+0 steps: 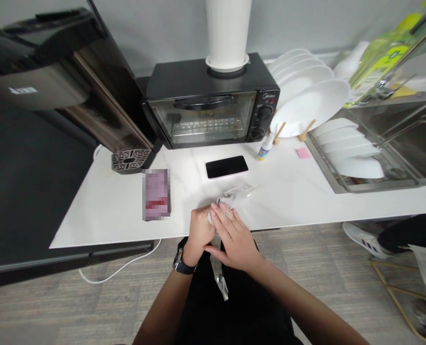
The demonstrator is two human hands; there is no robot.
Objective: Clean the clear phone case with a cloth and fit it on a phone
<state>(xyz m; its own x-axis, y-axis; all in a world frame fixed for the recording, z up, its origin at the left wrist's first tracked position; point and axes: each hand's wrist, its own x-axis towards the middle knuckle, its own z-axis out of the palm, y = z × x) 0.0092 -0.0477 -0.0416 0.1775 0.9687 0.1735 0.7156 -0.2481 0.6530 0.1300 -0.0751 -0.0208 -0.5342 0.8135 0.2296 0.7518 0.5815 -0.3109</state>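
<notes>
At the front edge of the white, faintly veined countertop, both hands press together over a crumpled, pale bundle of thin material, whose clear, filmy end trails out to the right. The left hand, with a dark-strapped wristwatch behind it, comes up steeply, knuckles uppermost, bent around the near side of the bundle; its fingertips are covered. The right hand slants in from the other side, back upward, fingers nearly straight and close together across the bundle, thumb stretched towards the left wrist. Whether these fingers grip or merely lie flat cannot be told, nor whether the bundle touches the counter. Both forearms are bare and converge. Below the hands hangs a narrow, pale strip with a silvery metal fitting. Just beyond the bundle lies a black-screened, rectangular phone, in front of a black, glass-doored toaster oven.
</notes>
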